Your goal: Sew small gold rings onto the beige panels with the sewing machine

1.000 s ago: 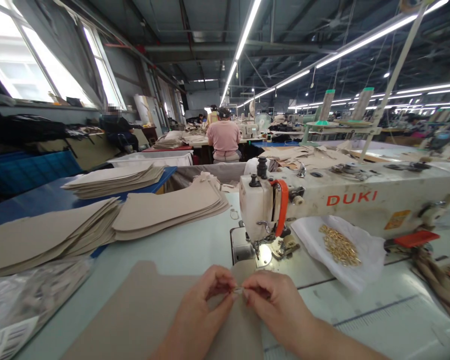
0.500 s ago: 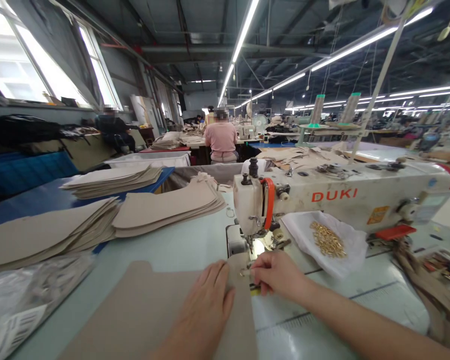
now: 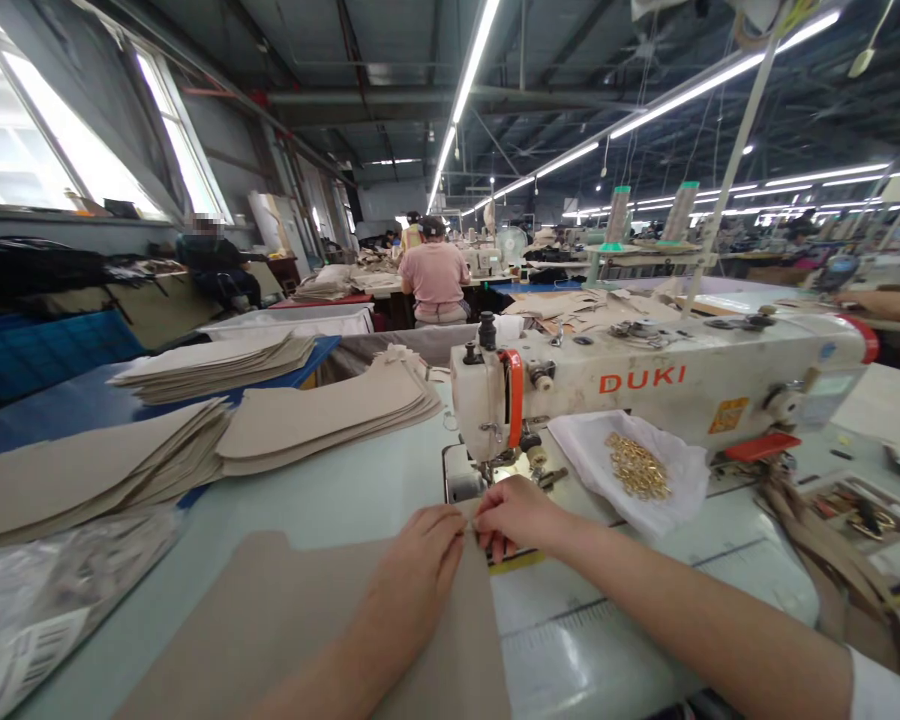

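Note:
A flat beige panel [image 3: 330, 610] lies on the pale table with its upper right corner close to the sewing machine [image 3: 645, 370]. On that panel rests my left hand [image 3: 416, 565], palm down, fingers together and slightly bent, fingertips near the panel's right edge. My right hand [image 3: 517, 512] is closed in a pinch on a small light tab [image 3: 471, 515] at this edge, just in front of the machine's needle area. The fingertips of both hands nearly meet there. Most of the tab is hidden by the fingers.
Stacks of beige panels [image 3: 322, 410] lie to the left, by a clear plastic bag [image 3: 67, 590]. White cloth with gold metal pieces [image 3: 637, 468] sits against the machine. A tray of small parts [image 3: 855, 510] is at right. A person in pink [image 3: 435, 275] sits ahead.
My right hand has moved left, bringing the tab against the panel's edge beside my left fingertips. The left fingers have bent a little. The whole view has shifted slightly.

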Action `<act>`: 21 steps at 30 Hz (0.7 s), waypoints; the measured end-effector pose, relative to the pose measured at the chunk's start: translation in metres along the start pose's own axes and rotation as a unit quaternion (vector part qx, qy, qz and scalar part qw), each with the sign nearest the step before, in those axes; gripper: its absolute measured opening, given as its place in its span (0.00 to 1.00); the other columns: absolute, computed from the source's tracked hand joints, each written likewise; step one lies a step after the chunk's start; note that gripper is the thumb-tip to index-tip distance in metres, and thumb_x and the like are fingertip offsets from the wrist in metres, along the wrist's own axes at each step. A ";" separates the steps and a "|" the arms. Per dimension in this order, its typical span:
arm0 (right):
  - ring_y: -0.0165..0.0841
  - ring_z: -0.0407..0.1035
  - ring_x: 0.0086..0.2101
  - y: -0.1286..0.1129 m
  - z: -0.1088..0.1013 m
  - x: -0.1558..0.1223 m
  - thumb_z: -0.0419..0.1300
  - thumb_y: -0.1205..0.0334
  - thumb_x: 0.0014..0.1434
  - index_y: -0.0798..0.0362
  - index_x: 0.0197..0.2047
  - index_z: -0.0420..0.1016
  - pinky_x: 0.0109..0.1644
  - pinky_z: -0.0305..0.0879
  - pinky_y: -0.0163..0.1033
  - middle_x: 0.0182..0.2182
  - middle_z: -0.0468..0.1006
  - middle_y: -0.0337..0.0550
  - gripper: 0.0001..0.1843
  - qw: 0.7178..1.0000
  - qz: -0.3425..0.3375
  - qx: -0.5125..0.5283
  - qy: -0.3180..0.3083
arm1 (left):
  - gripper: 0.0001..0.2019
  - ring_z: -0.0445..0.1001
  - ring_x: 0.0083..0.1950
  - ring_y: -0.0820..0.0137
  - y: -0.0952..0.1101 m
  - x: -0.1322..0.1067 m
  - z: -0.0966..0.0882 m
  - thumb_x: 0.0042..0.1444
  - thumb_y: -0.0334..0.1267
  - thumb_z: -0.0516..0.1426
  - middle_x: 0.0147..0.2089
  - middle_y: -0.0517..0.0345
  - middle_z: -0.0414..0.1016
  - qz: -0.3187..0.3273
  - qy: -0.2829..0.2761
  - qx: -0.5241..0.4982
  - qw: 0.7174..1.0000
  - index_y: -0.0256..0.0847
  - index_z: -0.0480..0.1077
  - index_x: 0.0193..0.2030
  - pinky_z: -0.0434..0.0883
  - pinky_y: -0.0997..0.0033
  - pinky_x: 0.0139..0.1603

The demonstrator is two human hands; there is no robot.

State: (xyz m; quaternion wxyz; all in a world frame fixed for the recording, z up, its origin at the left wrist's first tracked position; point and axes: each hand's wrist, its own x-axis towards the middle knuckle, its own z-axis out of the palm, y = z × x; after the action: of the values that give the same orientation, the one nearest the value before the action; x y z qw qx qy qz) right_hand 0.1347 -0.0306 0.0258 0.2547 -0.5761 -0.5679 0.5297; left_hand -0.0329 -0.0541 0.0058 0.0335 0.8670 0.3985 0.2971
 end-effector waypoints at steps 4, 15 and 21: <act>0.22 0.65 0.13 -0.002 -0.003 0.002 0.55 0.78 0.51 0.55 0.19 0.67 0.15 0.58 0.24 0.14 0.71 0.31 0.13 0.999 0.027 0.033 -0.031 | 0.13 0.76 0.37 0.67 -0.002 0.011 0.002 0.59 0.29 0.47 0.34 0.55 0.77 0.069 0.005 -0.001 0.998 0.42 0.71 0.32 0.75 0.68 0.41; 0.23 0.63 0.12 -0.012 -0.007 -0.001 0.56 0.77 0.51 0.55 0.17 0.64 0.16 0.59 0.26 0.12 0.69 0.31 0.15 0.997 0.062 0.031 -0.045 | 0.10 0.72 0.35 0.66 -0.001 0.017 0.002 0.57 0.28 0.49 0.30 0.55 0.76 0.096 0.009 -0.009 0.995 0.40 0.69 0.29 0.73 0.67 0.38; 0.24 0.65 0.13 -0.010 -0.007 0.001 0.56 0.76 0.51 0.54 0.17 0.64 0.17 0.61 0.26 0.12 0.69 0.31 0.14 0.998 0.051 -0.006 -0.047 | 0.10 0.73 0.35 0.66 -0.001 0.016 0.004 0.55 0.27 0.49 0.31 0.55 0.76 0.072 0.003 -0.017 0.997 0.41 0.69 0.28 0.72 0.68 0.38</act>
State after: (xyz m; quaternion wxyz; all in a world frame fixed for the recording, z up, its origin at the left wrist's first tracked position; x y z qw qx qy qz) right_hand 0.1376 -0.0255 0.0364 0.1968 -0.5807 -0.5521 0.5650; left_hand -0.0229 -0.0411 0.0099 0.0255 0.8918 0.3301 0.3085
